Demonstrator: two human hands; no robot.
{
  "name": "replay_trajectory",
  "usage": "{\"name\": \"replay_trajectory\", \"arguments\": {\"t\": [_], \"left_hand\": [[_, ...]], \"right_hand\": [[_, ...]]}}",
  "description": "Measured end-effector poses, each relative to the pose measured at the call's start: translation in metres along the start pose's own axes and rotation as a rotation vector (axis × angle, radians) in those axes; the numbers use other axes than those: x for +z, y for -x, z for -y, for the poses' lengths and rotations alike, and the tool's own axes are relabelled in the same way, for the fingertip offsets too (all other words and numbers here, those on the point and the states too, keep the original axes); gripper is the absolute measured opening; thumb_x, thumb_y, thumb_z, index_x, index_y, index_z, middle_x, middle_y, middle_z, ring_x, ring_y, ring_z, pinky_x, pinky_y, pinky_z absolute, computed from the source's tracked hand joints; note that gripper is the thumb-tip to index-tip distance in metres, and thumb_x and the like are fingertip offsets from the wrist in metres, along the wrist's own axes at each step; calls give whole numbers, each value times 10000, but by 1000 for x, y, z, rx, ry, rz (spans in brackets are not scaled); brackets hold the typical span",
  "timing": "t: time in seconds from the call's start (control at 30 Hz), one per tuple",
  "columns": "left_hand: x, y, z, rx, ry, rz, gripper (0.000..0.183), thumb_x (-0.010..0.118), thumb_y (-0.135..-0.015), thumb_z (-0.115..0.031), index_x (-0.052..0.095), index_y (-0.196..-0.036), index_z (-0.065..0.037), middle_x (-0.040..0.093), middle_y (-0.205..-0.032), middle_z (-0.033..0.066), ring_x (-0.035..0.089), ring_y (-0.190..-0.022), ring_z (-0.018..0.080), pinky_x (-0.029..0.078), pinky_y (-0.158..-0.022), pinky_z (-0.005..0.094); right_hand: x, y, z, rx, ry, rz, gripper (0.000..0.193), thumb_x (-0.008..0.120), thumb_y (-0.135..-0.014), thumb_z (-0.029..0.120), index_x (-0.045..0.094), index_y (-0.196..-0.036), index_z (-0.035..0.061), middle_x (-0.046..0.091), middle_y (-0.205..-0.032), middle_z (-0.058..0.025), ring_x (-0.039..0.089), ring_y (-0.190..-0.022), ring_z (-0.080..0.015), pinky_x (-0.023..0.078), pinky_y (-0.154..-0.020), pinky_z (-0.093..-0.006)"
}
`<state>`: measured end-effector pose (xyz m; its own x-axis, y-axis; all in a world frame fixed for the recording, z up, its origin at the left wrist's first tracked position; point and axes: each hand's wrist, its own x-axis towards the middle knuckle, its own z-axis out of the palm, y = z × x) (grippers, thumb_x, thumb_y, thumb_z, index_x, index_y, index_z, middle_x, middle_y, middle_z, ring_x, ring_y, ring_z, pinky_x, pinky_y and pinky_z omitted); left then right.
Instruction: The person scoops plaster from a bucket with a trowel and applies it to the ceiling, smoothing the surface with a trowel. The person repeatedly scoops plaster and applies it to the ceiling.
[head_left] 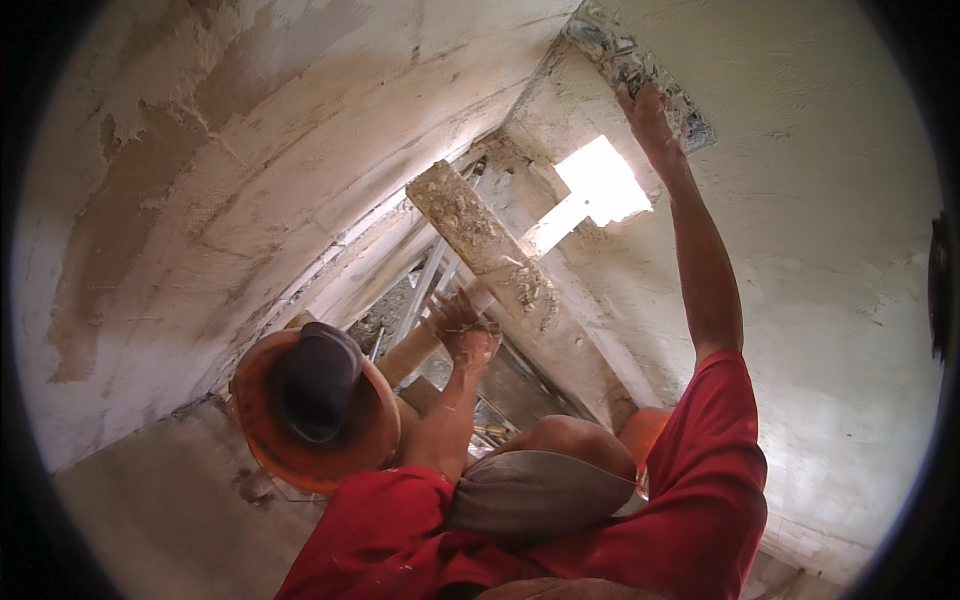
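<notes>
My right hand (657,128) is raised to a rough, broken strip (625,62) in the upper wall, its fingers bent and bunched against the grey rubble there. Whatever they hold, if anything, is hidden. Lower down, my left hand (466,328) has its fingers spread over a pale wooden bar (408,356). Just beyond it slants a thick board (485,240), its face crusted with plaster-like material. To the left of my left forearm stands an orange bucket (262,440), with a dark rounded object (325,382) at its mouth.
A bright square opening (605,180) lies below my right hand. Patchy plastered wall (250,200) slopes along the left, and pale wall (830,280) spans the right. Another orange thing (645,438) shows beside my bent knee (570,440). Narrow metal rails (420,295) run behind my left hand.
</notes>
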<state>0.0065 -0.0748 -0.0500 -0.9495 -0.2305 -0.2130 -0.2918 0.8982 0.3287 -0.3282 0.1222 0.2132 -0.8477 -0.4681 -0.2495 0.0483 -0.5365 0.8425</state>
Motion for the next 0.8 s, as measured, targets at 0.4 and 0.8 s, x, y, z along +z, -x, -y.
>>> {"name": "replay_trajectory", "arguments": {"t": [0.4,0.8], "left_hand": [[47,-5,5,54,-145,-191,1211,404,-676,-845,70,-1469,8,16,-1466,365,-23,-1335,576,24,-976,746],[-14,6,2,-55,-10,134,1115,556,-736,-661,43,-1471,2,22,-1482,338,-2,-1358,540,37,-1035,701]], "right_hand": [[-55,-46,162,-116,81,-210,914,750,-690,322,265,-1392,-5,504,-1038,-120,569,-911,-267,478,-826,-416],[22,6,-32,171,21,-76,539,607,-857,188,431,-1353,69,553,-904,-80,512,-911,-255,403,-784,-492]]}}
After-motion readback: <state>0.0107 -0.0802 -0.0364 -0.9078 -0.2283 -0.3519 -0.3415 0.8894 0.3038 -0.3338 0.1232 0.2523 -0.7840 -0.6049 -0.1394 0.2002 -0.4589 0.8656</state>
